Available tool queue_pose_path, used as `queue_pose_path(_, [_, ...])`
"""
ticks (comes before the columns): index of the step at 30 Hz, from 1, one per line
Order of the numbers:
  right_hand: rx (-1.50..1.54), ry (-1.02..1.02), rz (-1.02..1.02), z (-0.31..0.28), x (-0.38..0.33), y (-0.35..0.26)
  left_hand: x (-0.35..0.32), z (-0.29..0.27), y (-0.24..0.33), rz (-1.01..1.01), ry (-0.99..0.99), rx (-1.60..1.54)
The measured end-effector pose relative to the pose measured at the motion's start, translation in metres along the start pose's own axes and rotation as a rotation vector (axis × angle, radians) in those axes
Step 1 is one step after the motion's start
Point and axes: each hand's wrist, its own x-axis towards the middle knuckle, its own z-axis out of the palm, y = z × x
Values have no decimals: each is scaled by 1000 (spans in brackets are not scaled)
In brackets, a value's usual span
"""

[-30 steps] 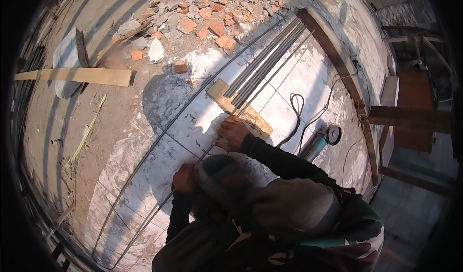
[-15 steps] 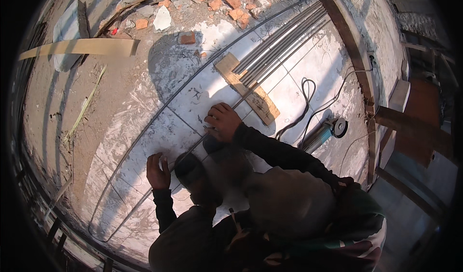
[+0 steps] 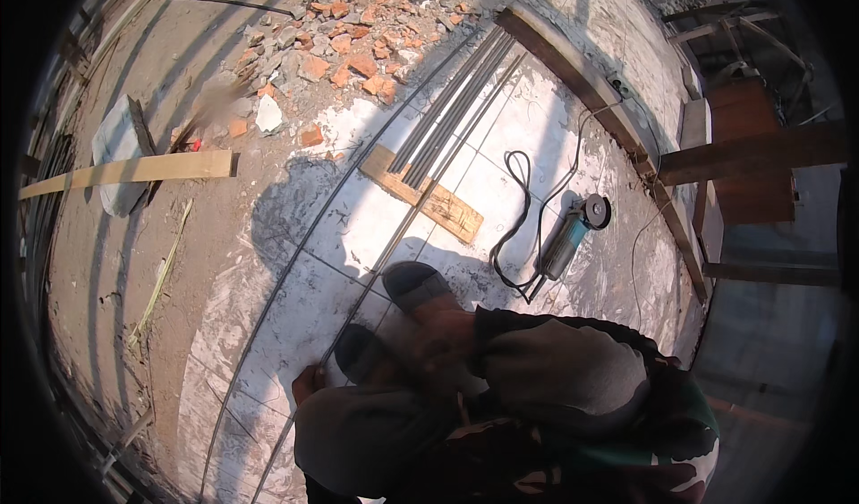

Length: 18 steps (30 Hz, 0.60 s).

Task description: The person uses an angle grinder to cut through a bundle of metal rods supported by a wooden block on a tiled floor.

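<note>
My left hand [image 3: 308, 382] is low at the left beside my knee, its fingers closed around a thin steel rod [image 3: 362, 300] lying along the floor. My right hand [image 3: 445, 332] is drawn back over my foot at the end of its dark sleeve; it is blurred and its fingers are indistinct. Several steel rods [image 3: 450, 110] rest side by side across a short wooden board [image 3: 458, 215]. Left of them a long curved rod [image 3: 284, 276] runs down the floor. My two dark shoes [image 3: 413, 285] stand beside the held rod.
An angle grinder [image 3: 569, 238] with a looped black cord [image 3: 510, 202] lies at the right. Beyond it runs a wooden beam [image 3: 573, 84]. Broken bricks [image 3: 362, 64] are heaped at the far side. A plank [image 3: 143, 171] crosses a pale block [image 3: 116, 146] at the left.
My right hand has left the rod and come back toward my body. My left hand has moved lower, nearer my knee. The view has shifted, showing more of the rubble.
</note>
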Motion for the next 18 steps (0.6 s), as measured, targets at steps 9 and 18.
queue_pose_path(9, [78,126,-57,54,-17,27,24,-3,-12,206,99,49])
queue_pose_path(18, [-64,355,16,1,44,12,25,12,0,248,283,43])
